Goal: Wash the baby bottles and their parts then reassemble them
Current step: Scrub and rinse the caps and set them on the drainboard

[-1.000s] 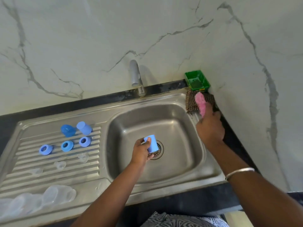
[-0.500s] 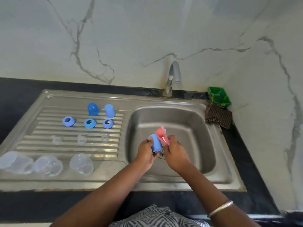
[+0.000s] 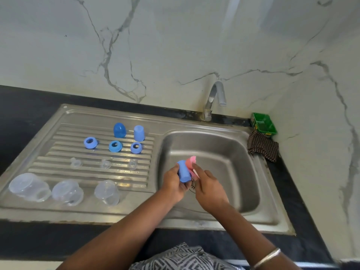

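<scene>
Left hand (image 3: pixel 174 183) grips a matte blue plastic cap (image 3: pixel 184 171), a tapered cylinder, over the steel sink basin (image 3: pixel 229 152) just above the drain. Its long axis tilts up-left; the open end is hidden. Right hand (image 3: pixel 209 189) pinches a pink sponge (image 3: pixel 191 164) against the cap, blurred. Ribbed drainboard (image 3: pixel 48 152) carries clear bottles (image 3: pixel 67 192).
</scene>
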`<state>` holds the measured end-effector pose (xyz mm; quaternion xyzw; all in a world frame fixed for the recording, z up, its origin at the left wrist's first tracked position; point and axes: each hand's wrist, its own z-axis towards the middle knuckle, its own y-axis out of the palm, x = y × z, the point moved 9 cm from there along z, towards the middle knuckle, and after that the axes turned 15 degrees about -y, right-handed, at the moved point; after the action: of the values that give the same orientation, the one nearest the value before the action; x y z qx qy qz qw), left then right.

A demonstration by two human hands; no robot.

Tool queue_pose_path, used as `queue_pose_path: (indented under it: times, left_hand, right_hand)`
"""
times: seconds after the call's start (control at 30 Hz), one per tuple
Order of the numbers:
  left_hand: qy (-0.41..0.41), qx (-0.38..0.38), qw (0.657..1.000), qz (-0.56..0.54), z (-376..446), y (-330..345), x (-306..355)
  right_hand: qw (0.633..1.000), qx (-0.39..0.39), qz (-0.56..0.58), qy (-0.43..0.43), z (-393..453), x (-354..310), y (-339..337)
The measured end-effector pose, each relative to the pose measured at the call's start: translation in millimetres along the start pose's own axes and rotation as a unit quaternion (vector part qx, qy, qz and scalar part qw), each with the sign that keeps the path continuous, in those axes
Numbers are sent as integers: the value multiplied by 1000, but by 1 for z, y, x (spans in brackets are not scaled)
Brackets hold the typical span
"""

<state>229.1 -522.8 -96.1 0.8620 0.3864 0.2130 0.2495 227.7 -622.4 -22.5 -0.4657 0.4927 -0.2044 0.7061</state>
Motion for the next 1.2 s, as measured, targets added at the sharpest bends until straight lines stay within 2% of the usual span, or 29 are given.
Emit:
queue_pose_path:
  times: [0.1, 0.17, 0.23, 0.4, 0.57, 0.67, 0.9, 1.0, 1.2]
  left_hand:
    - [-9, -55, 998, -3, -6, 13, -2]
    - [22, -77, 996, 40, -9, 23, 6]
    - [43, -69, 995, 54, -11, 24, 11]
    - [30, -46, 998, 33, -10, 21, 19]
    - [28, -41, 996, 75, -10, 14, 18]
    - [26, -30, 996, 84, -16, 16, 15]
    - [25, -25, 999, 37, -23, 21, 24]
    - [45, -31, 996, 75, -26, 27, 28]
    - [35, -35, 992, 116, -23, 27, 20]
  right_hand:
    - [999, 27, 18, 7, 10, 2, -7]
    - [999, 38, 38, 7, 13, -1, -10]
    - [997, 47, 55, 1, 12, -6, -13]
    - [996, 46, 35, -68, 0, -29, -10]
    - [994, 84, 71, -18, -5, -9, -13]
    - [995, 73, 66, -4, 8, -7, -20]
    - [992, 81, 82, -54, 13, -27, -27]
    - [988, 103, 88, -73, 1, -31, -25]
    - [987, 105, 96, -71, -19, -23, -22]
